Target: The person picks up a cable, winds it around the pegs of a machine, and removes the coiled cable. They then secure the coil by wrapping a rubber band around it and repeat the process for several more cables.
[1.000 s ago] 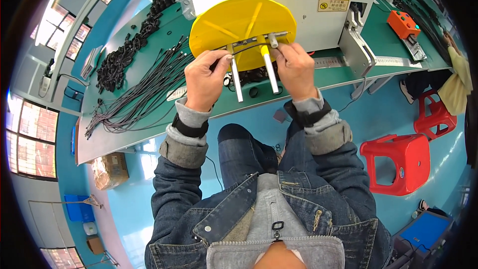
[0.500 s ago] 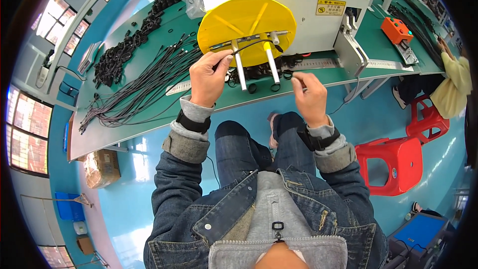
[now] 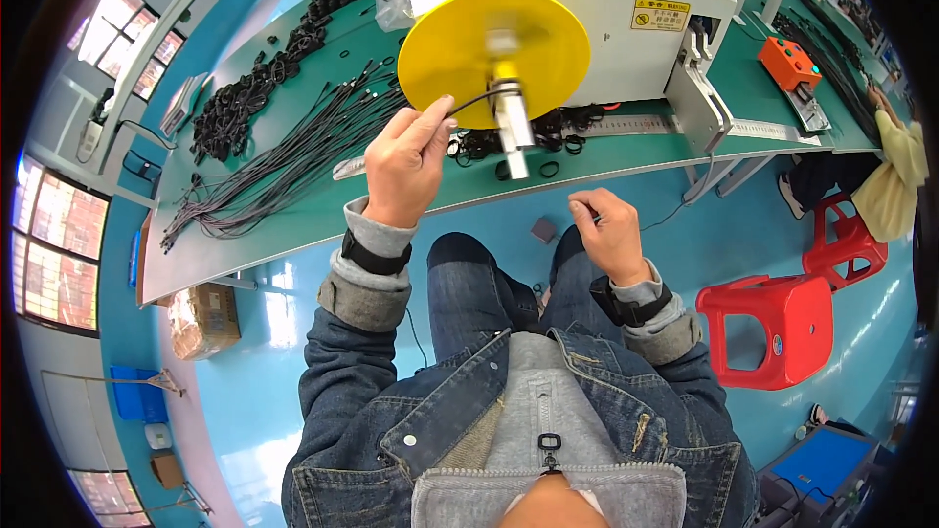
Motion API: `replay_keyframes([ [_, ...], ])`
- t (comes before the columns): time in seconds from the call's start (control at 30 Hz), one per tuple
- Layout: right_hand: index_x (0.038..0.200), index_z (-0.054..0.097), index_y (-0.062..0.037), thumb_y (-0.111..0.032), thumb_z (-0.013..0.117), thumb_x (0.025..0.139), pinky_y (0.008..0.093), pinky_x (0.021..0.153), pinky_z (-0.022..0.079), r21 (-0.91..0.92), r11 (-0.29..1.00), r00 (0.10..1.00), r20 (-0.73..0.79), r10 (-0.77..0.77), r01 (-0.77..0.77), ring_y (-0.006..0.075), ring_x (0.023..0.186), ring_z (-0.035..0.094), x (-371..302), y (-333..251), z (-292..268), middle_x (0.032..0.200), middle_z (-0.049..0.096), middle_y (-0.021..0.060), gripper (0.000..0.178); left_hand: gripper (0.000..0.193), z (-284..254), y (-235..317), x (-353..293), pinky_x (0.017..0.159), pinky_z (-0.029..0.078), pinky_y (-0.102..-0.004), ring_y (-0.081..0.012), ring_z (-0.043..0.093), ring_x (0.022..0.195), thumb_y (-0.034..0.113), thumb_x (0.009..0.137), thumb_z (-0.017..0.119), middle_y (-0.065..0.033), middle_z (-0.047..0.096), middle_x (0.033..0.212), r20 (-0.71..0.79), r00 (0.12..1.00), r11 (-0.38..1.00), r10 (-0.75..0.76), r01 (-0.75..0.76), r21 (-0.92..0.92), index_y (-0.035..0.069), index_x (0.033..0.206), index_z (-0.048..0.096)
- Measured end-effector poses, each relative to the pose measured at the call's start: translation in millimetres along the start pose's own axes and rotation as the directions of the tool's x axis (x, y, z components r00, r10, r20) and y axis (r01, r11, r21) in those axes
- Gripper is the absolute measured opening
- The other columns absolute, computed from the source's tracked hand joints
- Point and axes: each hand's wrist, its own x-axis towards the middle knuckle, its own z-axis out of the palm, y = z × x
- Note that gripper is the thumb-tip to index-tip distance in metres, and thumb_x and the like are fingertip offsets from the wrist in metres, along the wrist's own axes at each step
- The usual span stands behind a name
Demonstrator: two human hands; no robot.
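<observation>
My left hand [image 3: 403,166] pinches the black cable [image 3: 476,101] between thumb and forefinger, just left of the yellow disc [image 3: 440,49]. From there the cable runs to the metal posts [image 3: 513,132] on the disc's front, which are blurred by motion. The disc is mounted on a white machine [image 3: 626,59]. My right hand [image 3: 614,237] hovers off the table edge above my knee, fingers curled in with the thumb against them. Whether something small is inside it is hidden.
Long black cables [image 3: 284,161] lie on the green table, left of the disc. Coiled cables [image 3: 235,117] are heaped farther left. A steel ruler [image 3: 636,124] and an orange button box [image 3: 788,63] are to the right. Red stools [image 3: 782,328] stand on the floor; another person [image 3: 892,171] is at far right.
The disc's two posts have turned from spread apart to a blurred, overlapping position. My right hand has dropped away from the table edge toward my knee. My left hand still pinches the cable.
</observation>
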Motion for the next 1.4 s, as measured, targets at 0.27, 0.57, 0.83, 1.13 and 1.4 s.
replay_keyframes([
  [0.27,0.082,0.063,-0.0008,-0.007,0.062,0.078,0.0291,0.054,0.045,0.008,0.998,0.996,0.06,0.059,-0.059,0.0215,0.059,0.058,-5.6,9.7,-0.5,0.071,0.061,0.0116,0.008,0.027,6.7,10.1,-21.0,0.053,0.045,-0.0297,-0.0226,0.055,0.058,0.004,0.078,0.064,-0.0106,0.056,0.07,0.01,0.999,0.998,-0.045,0.045,-0.036,0.001,0.104,0.061],
  [0.57,0.079,0.063,-0.003,-0.007,0.061,0.076,0.0345,0.056,0.047,0.021,0.997,0.993,0.088,0.079,-0.081,0.029,0.063,0.06,-2.8,0.6,-3.7,0.074,0.062,0.0124,0.005,0.038,15.7,27.2,-20.4,0.059,0.049,-0.0323,-0.0273,0.06,0.066,0.0,0.078,0.058,-0.0173,0.06,0.085,0.075,0.996,0.983,0.048,-0.061,0.173,-0.002,0.116,0.052],
  [0.83,0.084,0.061,-0.0005,-0.009,0.065,0.077,0.0273,0.049,0.042,0.195,0.979,0.995,-0.084,-0.049,0.065,0.0158,0.053,0.053,25.2,-31.1,-3.9,0.064,0.057,0.0088,0.012,0.042,18.3,72.6,5.2,0.065,0.051,-0.0325,-0.0333,0.06,0.078,0.014,0.08,0.058,-0.0276,0.056,0.101,0.271,0.953,0.859,0.132,-0.247,0.448,-0.007,0.116,0.049],
  [1.13,0.088,0.055,-0.0008,-0.013,0.072,0.071,0.0265,0.052,0.043,0.212,0.976,0.998,-0.006,0.055,-0.053,0.0142,0.058,0.053,64.6,-43.0,6.8,0.069,0.058,0.0083,0.027,0.047,22.0,73.2,1.5,0.08,0.049,-0.0379,-0.0435,0.053,0.102,0.016,0.084,0.053,-0.0375,0.041,0.119,0.292,0.951,0.905,-0.106,-0.029,0.425,-0.011,0.121,0.042],
  [1.4,0.125,0.038,0.0018,-0.019,0.076,0.066,0.0307,0.075,0.049,0.124,0.972,0.977,-0.093,-0.191,0.202,0.0218,0.093,0.054,85.8,-28.7,6.3,0.112,0.05,0.0153,0.073,0.058,6.9,43.0,23.0,0.101,0.029,-0.0436,-0.0493,0.034,0.118,0.019,0.089,0.045,-0.0386,0.035,0.123,0.556,0.831,0.982,-0.028,-0.08,0.169,-0.016,0.129,0.022],
])
